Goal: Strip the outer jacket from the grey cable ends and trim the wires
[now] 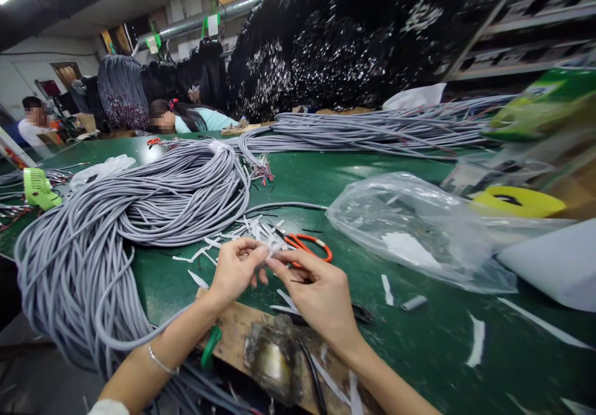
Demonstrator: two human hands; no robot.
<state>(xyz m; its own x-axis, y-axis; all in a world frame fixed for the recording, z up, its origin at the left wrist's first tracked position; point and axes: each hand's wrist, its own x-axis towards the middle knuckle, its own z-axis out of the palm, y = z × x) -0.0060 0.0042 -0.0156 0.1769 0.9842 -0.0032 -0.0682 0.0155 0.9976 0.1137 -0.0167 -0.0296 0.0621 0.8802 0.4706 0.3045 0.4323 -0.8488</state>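
My left hand [237,271] and my right hand [319,287] meet at the fingertips over the near edge of the green table [442,353]. Both are closed in a pinch on something small and whitish, too hidden by the fingers to name. Just behind them lies a loose pile of white strips [254,225]. Orange-handled scissors [321,250] rest beside the pile, partly covered by my right hand. To the left, a large bundle of grey cables [172,191] spreads across the table and hangs over its edge, and one cable runs close to my left forearm.
Below my hands, a wooden board [237,328] carries a dirty metal block [274,359]. On the right are a clear plastic bag [405,216] and a yellow tape roll [519,202]. More grey cables [372,130] lie behind. Two people sit at the far left; a small green fan [41,188] stands nearer.
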